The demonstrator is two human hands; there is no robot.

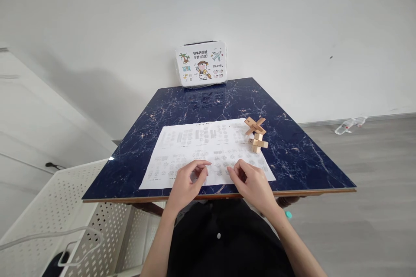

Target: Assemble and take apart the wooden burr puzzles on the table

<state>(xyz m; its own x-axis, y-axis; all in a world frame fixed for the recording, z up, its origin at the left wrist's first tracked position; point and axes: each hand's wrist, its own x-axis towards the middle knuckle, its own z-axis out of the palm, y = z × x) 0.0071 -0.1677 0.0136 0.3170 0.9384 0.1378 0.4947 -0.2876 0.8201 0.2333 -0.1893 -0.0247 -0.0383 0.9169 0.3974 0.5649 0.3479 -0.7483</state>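
Observation:
My left hand (pixel 187 181) rests on the near edge of a white printed sheet (pixel 198 147), its fingers curled with the tips touching the paper. Beside it my right hand (pixel 251 180) lies on the same sheet, fingers bent inward and nothing visible in them. The sheet is covered with small diagrams and lies on a dark blue marbled table (pixel 292 156). A wooden interlocking puzzle (pixel 256 134) of crossed pale blocks stands on the sheet's far right corner, well beyond both hands.
A white case printed with a cartoon and the word TRAVEL (pixel 200 64) leans against the wall at the table's far edge. A white perforated basket (pixel 65 212) with a cable stands to the left of the table. A plastic bottle (pixel 349 125) lies on the grey floor at right.

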